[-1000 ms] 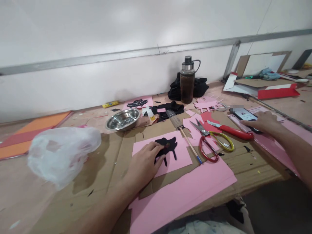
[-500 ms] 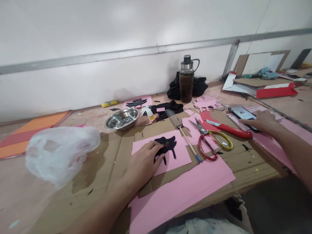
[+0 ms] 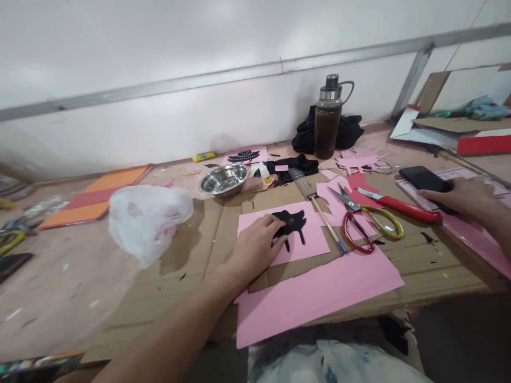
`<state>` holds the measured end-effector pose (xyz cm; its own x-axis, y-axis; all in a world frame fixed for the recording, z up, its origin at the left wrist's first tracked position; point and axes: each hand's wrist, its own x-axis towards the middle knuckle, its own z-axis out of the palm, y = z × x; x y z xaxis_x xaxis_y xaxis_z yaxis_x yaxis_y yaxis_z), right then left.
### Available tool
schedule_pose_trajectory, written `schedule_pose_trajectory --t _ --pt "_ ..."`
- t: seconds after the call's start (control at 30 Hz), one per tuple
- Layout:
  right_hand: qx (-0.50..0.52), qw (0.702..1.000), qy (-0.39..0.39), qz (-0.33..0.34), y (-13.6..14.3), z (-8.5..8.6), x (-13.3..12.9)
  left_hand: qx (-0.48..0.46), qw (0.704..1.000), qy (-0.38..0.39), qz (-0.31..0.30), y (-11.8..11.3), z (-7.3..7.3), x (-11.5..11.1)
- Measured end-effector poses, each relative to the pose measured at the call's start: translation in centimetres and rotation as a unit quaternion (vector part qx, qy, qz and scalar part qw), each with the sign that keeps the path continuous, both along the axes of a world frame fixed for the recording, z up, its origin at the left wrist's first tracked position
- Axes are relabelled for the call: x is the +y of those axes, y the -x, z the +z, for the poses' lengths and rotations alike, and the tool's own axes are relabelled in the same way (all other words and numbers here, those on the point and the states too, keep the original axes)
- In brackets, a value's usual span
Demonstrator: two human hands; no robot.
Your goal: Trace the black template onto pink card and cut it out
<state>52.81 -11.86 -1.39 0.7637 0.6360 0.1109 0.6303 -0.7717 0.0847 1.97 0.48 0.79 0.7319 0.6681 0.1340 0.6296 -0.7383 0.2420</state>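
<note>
well inside cardboard's near edge (image 3: 439, 294); left hand (image 3: 257, 242) on cutout (image 3: 296, 227)

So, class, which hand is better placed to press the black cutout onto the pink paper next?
The left hand, I'd say: it touches the black cutout lying on the pink paper, while the right hand is farther off, at the phone.

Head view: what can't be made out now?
Head view: black animal-shaped cutout, left end hidden by left hand.
Head view: flat black phone, right end partly covered by right hand.
Head view: white plastic bag, contents obscured by its cloudy film.
Head view: red-sided cardboard box, cut by right edge.
</note>
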Motion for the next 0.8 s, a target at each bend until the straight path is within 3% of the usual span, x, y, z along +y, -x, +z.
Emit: schedule_pose_trajectory --t 0.23,0.57,0.8 --pt "0.024 0.999 0.037 -0.023 2.8 1.8 0.0 0.002 1.000 -0.004 -0.001 0.0 -0.4 0.1" --pt "0.039 0.996 0.079 -0.026 2.4 2.6 0.2 0.004 1.000 -0.002 -0.003 -0.2 0.1 0.0" --pt "-0.023 0.998 -0.020 -0.054 3.2 4.6 0.3 0.004 1.000 -0.003 -0.002 -0.2 0.0 0.0"
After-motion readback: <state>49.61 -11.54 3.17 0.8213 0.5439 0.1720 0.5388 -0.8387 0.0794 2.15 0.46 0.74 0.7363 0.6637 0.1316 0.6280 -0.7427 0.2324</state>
